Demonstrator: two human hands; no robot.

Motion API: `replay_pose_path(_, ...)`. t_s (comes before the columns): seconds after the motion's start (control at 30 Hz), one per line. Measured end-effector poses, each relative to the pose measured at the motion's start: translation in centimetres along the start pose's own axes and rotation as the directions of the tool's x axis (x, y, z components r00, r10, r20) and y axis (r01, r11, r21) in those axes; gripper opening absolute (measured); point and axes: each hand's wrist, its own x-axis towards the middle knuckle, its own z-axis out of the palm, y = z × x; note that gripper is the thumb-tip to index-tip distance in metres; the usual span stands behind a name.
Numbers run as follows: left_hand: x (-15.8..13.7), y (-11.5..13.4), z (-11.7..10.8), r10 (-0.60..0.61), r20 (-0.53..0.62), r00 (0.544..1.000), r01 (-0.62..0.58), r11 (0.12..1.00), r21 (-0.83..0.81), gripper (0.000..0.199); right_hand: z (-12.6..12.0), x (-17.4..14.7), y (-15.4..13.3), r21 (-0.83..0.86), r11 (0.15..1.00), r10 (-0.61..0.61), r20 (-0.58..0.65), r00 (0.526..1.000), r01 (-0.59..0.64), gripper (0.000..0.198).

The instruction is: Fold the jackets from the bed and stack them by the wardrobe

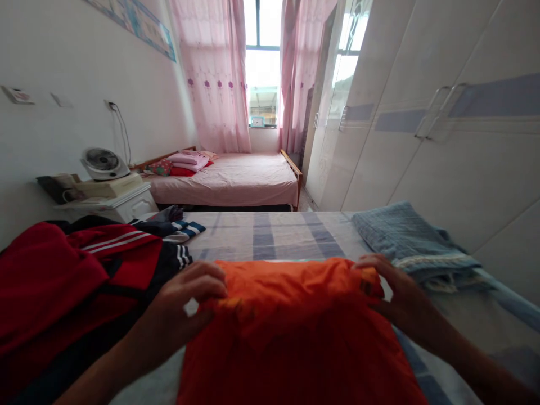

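Note:
An orange garment (295, 337) lies spread before me on the bed, its far edge folded over toward me. Its exact kind I cannot tell. At the far left corner my left hand (185, 304) pinches the fabric between thumb and fingers. My right hand (392, 292) grips the far right corner in the same way, the thumb below and the fingers on top. Both hands are level with each other, about the garment's width apart. The near end of the garment runs out of view at the bottom.
Red and black clothes (84, 270) with white stripes are heaped at the left. A folded blue denim piece (413, 236) lies on the striped bedsheet (287, 236) at the right. Beyond stand a pink bed (248, 180), a bedside cabinet (130, 205) with a fan (103, 163), and a wardrobe (392, 157).

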Motion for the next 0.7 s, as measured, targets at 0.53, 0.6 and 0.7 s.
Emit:
replay_pose_path(0.53, 1.6, 7.0, 3.8, -0.235, -0.022, 0.972, 0.227, 0.902, 0.367, 0.026, 0.2, -1.0, -8.3, -0.103, 0.991, 0.069, -0.118, 0.991, -0.082, 0.029)
replay_pose_path(0.6, 5.1, 6.7, 6.4, -0.328, -0.04, 0.944, 0.302, 0.808, 0.507, 0.033, 3.2, 2.5, -9.3, -0.085, 0.994, 0.066, -0.1, 0.993, -0.075, 0.036)
replay_pose_path(0.7, 7.3, 4.9, 10.9, -0.408, -0.054, 0.912, 0.37, 0.756, 0.54, 0.038, 9.1, 4.5, -8.8, -0.192, 0.958, 0.228, 0.06, 0.972, -0.213, 0.047)
